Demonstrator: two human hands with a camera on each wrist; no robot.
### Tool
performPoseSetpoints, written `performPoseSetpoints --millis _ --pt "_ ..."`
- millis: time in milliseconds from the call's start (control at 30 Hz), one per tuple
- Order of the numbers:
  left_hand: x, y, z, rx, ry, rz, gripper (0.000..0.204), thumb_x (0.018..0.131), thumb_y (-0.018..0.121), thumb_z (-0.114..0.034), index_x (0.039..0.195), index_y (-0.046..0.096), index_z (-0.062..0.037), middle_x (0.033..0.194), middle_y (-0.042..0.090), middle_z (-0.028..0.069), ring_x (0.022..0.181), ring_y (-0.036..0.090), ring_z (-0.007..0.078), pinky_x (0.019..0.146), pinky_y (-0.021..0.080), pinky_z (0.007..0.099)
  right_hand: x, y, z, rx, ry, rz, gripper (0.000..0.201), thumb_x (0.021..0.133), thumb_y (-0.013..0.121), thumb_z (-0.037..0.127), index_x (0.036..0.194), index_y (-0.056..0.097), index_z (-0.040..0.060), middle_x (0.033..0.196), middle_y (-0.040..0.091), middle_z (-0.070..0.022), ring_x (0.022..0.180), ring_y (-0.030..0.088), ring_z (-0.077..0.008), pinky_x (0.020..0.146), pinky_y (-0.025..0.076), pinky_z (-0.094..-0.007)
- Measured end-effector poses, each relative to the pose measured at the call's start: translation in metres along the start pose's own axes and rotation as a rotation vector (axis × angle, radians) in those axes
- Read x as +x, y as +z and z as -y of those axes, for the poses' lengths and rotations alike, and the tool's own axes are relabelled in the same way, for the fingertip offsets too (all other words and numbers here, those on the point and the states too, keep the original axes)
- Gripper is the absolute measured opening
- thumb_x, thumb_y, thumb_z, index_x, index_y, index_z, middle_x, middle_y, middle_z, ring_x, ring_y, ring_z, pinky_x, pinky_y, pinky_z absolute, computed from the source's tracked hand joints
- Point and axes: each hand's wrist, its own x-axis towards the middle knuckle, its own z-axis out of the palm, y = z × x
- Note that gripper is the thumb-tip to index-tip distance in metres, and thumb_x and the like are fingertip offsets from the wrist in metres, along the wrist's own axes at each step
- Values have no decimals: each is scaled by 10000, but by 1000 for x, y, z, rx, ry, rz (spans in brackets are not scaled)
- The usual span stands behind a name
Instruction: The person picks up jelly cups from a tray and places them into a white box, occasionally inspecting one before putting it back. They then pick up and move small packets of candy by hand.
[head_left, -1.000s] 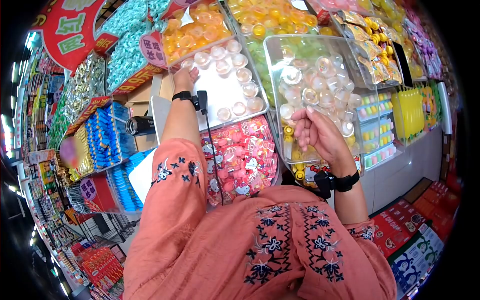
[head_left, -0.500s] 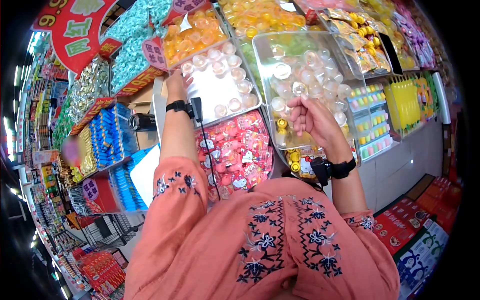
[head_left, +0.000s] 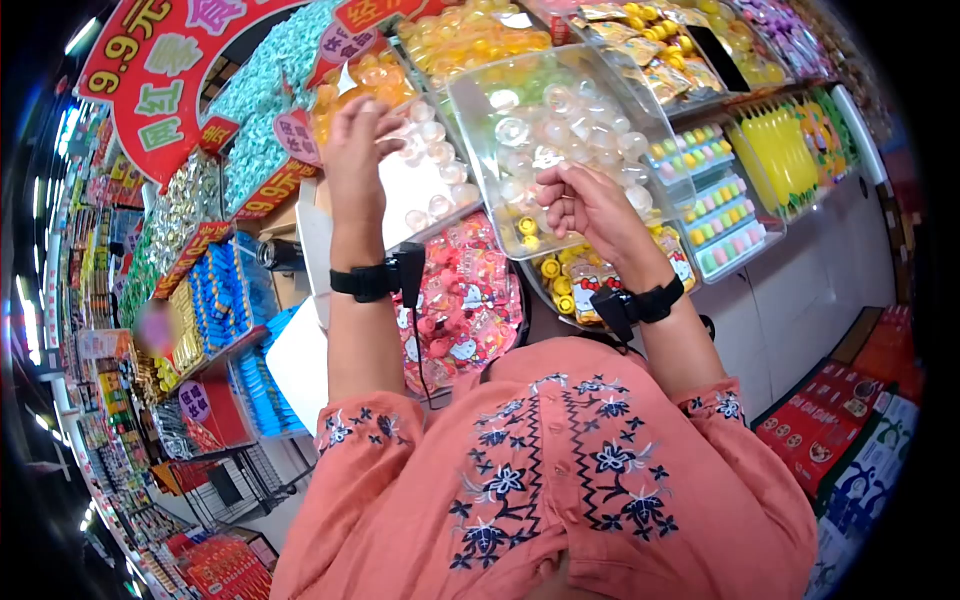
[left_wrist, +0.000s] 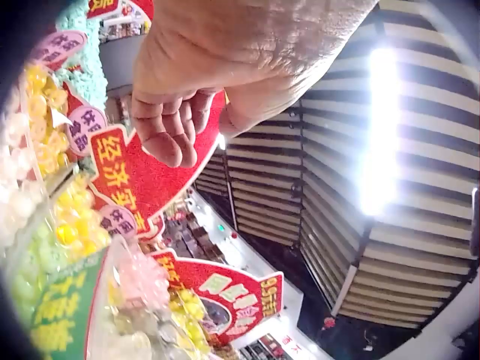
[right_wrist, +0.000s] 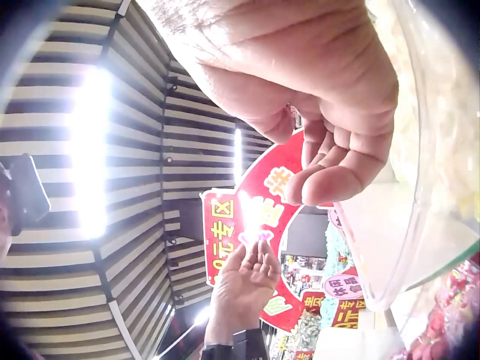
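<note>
In the head view my left hand (head_left: pixel 358 150) is raised over the left side of a tray with a bare white bottom (head_left: pixel 408 195), where clear round cups (head_left: pixel 440 152) lie along the top and right. Its fingers are loosely bent, and the left wrist view shows the hand (left_wrist: pixel 217 75) with nothing in it. My right hand (head_left: pixel 592 208) hovers at the front part of a clear plastic box (head_left: pixel 488 205) full of similar cups (head_left: pixel 575 120). In the right wrist view that hand (right_wrist: pixel 315 97) has loosely curled fingers with no object visible in them.
Pink candy packs (head_left: pixel 462 300) lie in front of the tray, yellow-lidded packs (head_left: pixel 580 280) in front of the box. A dark bottle (head_left: pixel 280 255) is left of the tray. Racks of coloured sweets (head_left: pixel 715 205) stand at right, a shopping cart (head_left: pixel 235 490) at lower left.
My left hand has risen from the tray's left edge, with its fingers more bent. My right hand remains by the clear box. The head view has shifted, bringing more of the red sign in.
</note>
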Motion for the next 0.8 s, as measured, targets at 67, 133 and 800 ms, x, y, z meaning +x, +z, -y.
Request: performPoseSetpoints --millis 67,133,800 --pt "-10 29 3 61 -65 158 404 974 608 -259 1266 513 4 1097 630 107 925 650 160 731 540 285 -3 -6 -2 29 -25 -13 322 1044 469 293 1105 596 3 892 654 -64 690 649 -121 568 543 -249" --pt "-14 54 9 135 -97 288 404 966 625 -272 1252 535 -2 1102 629 90 918 650 157 726 535 283 -10 -11 1 28 -30 -34 324 1030 489 306 1106 581 5 910 627 -65 715 635 -128 600 541 -264" --pt "65 191 130 1059 18 543 512 877 639 -204 1339 516 -20 1095 630 257 832 681 324 674 558 401 -47 -60 7 85 -164 -200 272 1028 498 296 1120 536 43 1014 594 -84 883 620 -165 715 542 -291"
